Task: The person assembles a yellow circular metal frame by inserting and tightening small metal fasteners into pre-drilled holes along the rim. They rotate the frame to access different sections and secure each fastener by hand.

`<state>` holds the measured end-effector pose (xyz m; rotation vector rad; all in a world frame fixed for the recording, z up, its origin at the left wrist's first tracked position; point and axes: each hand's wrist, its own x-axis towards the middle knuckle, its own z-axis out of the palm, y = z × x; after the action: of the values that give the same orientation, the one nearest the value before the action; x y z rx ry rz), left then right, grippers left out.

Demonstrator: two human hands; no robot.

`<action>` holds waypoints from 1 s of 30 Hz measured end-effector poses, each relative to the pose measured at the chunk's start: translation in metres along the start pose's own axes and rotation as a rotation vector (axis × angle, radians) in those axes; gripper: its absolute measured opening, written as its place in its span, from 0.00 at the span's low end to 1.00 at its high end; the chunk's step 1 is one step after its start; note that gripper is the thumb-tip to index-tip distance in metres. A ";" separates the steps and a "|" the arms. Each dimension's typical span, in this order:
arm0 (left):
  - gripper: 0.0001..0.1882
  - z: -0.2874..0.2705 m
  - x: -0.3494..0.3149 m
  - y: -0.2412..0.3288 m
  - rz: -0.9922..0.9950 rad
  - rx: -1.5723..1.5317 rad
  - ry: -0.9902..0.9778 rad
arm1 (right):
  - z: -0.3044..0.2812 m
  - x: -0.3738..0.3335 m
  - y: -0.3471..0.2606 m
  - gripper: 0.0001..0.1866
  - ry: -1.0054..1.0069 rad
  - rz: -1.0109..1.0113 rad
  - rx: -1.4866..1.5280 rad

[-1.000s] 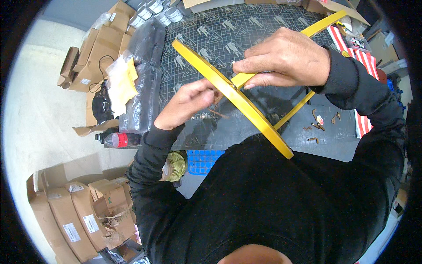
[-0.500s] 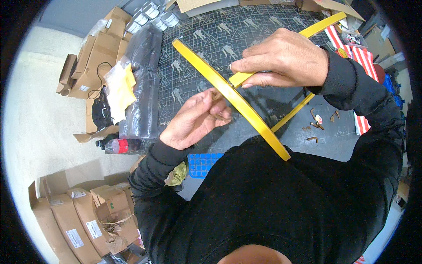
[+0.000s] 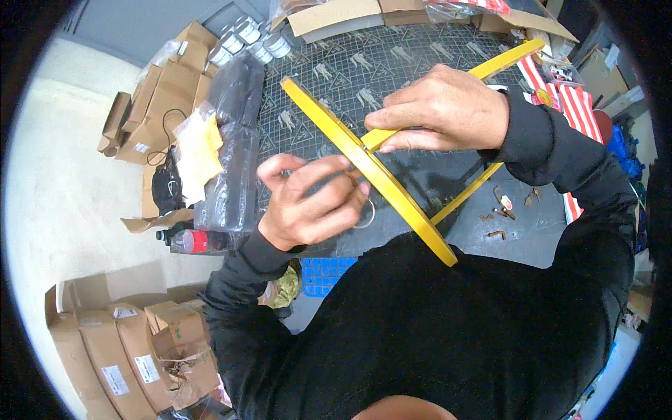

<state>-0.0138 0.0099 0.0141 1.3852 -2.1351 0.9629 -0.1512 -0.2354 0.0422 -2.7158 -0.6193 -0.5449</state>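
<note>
A: Frame (image 3: pixel 378 175), yellow, made of flat strips, held up over the dark cutting mat (image 3: pixel 329 77) in front of the person's chest. One long strip runs from upper left down to lower right; thinner strips cross behind it.

B: Right hand (image 3: pixel 444 105)?

A: Closed over a cross strip just right of the long one, fingers curled on top, thumb beneath. Firm hold on the frame.

B: Left hand (image 3: pixel 311 203)?

A: Just left of the long strip, fingers bunched and pinched together at its edge. A small metal ring (image 3: pixel 365 213) shows at the fingertips, touching them. Cannot tell whether the pinch has hold of the ring or of some smaller part.

B: Surroundings?

A: Grey plastic-wrapped bundle (image 3: pixel 234 154) lies along the mat's left edge, clear bag with yellow contents (image 3: pixel 196 150) beside it. Red-capped bottle (image 3: pixel 185 240) below the bundle. Cardboard boxes (image 3: pixel 126 343) stacked on the floor at lower left. Small metal bits (image 3: pixel 500 210) scattered on the mat at right, near red-and-white striped material (image 3: pixel 577 105).
</note>
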 end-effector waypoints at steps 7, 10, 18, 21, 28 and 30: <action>0.13 0.034 -0.020 0.032 -0.640 -0.667 0.123 | 0.001 -0.005 0.004 0.18 0.058 0.002 -0.040; 0.12 0.042 -0.030 0.045 -0.688 -0.906 0.244 | 0.000 -0.006 0.002 0.19 0.046 -0.002 -0.046; 0.19 0.055 -0.027 0.066 -1.152 -1.597 0.603 | -0.003 -0.008 0.006 0.20 0.017 0.000 -0.053; 0.13 0.058 -0.029 0.061 -1.069 -1.453 0.599 | -0.005 -0.006 0.003 0.20 -0.014 -0.014 0.005; 0.11 0.026 -0.033 -0.045 -0.335 -0.641 0.140 | -0.014 0.007 -0.002 0.19 -0.094 -0.063 0.031; 0.10 0.037 -0.035 -0.044 -0.510 -0.890 0.204 | -0.012 0.005 0.003 0.18 -0.098 -0.027 0.029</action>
<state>0.0418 -0.0069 -0.0198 1.1726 -1.5853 -0.0676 -0.1493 -0.2402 0.0541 -2.7232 -0.6843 -0.4078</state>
